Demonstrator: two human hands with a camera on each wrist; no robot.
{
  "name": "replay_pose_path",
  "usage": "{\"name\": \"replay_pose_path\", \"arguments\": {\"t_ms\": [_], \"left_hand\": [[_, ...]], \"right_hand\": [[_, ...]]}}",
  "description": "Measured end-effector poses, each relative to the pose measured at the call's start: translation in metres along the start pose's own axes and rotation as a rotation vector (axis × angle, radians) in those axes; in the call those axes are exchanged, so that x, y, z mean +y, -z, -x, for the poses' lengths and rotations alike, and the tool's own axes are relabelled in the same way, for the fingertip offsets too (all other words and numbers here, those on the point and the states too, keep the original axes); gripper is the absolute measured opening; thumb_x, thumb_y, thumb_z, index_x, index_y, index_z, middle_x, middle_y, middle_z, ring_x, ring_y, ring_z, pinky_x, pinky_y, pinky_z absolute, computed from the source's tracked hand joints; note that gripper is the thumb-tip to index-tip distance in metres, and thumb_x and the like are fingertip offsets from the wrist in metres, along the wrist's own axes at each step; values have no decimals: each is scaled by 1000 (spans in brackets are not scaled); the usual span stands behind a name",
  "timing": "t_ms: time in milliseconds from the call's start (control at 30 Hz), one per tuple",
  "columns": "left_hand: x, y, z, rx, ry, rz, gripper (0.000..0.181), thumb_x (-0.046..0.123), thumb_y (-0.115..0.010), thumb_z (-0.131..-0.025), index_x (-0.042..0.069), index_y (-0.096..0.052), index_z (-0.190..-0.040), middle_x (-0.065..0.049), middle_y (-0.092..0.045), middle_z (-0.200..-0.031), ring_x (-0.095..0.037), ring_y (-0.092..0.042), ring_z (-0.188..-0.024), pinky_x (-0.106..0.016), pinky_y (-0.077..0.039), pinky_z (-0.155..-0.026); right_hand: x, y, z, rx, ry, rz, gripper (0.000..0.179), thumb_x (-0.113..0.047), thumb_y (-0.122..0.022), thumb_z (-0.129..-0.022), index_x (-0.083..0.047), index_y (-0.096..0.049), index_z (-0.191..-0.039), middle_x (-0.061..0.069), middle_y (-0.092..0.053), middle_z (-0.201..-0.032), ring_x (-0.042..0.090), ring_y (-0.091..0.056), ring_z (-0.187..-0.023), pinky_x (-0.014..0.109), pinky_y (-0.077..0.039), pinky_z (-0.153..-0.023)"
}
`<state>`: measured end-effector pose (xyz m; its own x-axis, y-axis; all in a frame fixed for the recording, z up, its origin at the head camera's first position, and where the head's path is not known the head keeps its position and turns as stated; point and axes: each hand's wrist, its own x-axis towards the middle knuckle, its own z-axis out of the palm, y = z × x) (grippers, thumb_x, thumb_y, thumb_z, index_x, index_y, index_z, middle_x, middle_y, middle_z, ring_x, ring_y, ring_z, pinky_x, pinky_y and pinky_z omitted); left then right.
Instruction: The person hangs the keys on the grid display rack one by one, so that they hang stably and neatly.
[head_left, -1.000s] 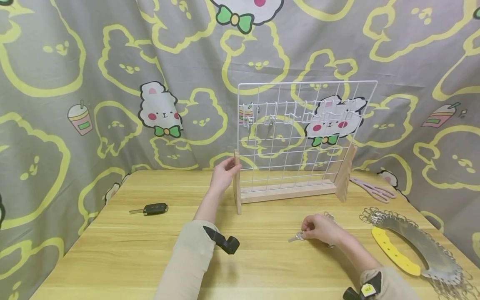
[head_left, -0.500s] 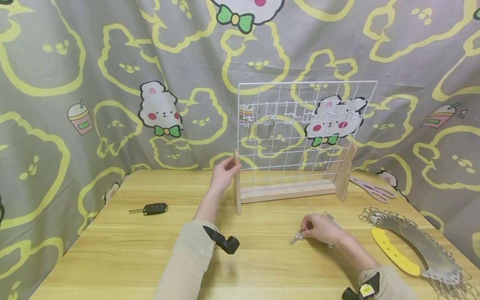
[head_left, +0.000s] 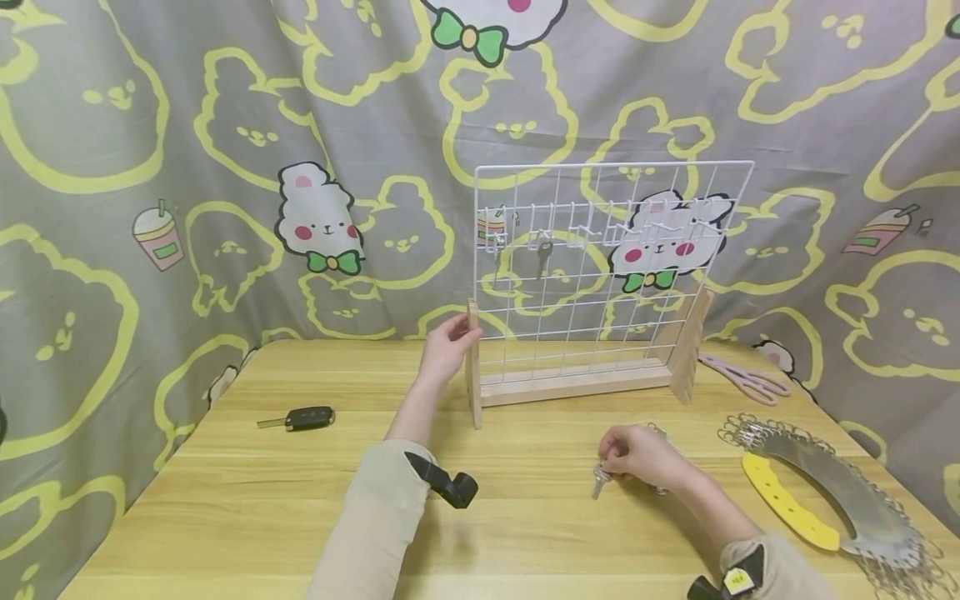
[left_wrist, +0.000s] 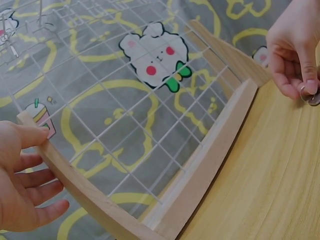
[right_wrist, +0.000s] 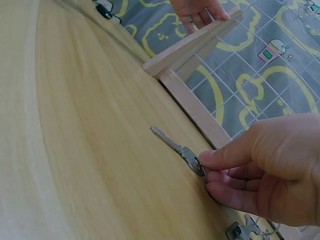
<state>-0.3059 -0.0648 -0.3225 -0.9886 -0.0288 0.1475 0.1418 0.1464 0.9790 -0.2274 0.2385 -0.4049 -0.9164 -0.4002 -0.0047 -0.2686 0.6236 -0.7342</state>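
My right hand (head_left: 647,458) pinches a silver key (right_wrist: 187,157) by its ring, between thumb and fingers, low over the table. The key's blade points toward the near edge in the head view. My left hand (head_left: 447,348) holds the left wooden side post (head_left: 475,367) of a white wire grid rack (head_left: 573,304), thumb at its upper end and fingers along the outside. Hooks run along the rack's upper part. One key (head_left: 543,258) hangs from a left hook, with another (head_left: 498,258) left of it. More metal pieces (right_wrist: 245,230) lie beneath my right hand, partly hidden.
A black car key (head_left: 311,418) lies at the left of the wooden table (head_left: 247,508). At the right are pink-handled scissors (head_left: 746,381) and a curved metal band (head_left: 847,475) fringed with rings, with a yellow grip (head_left: 791,502). A patterned curtain (head_left: 405,108) hangs behind.
The key in my right hand has swung from pointing left to pointing downward in the head view, and that hand has shifted slightly left. My left hand stays on the rack's post.
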Motion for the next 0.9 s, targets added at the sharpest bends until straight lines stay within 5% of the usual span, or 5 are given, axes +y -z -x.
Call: {"name": "replay_pose_path", "arguments": {"t_ms": [467,900], "left_hand": [[1,0,1,-3,11,7,52,19,-63,-88,5,-45,-135,-14,-50,-133,-27,-47,-122,-39,-35,-105],[-1,0,0,-6,-6,2,53,19,-63,-89,2,-44,-135,-16,-49,-133,-28,-46,-122,-39,-34,-105]], "right_hand": [[-3,9,2,33,-33,-125,9,3,-61,-83,5,-65,-91,6,-64,-81,19,-62,-71,26,-56,-61],[-20,35,-4,91,42,-109,15,-5,-61,-87,8,-63,-95,9,-66,-80,28,-63,-70,36,-56,-62]]}}
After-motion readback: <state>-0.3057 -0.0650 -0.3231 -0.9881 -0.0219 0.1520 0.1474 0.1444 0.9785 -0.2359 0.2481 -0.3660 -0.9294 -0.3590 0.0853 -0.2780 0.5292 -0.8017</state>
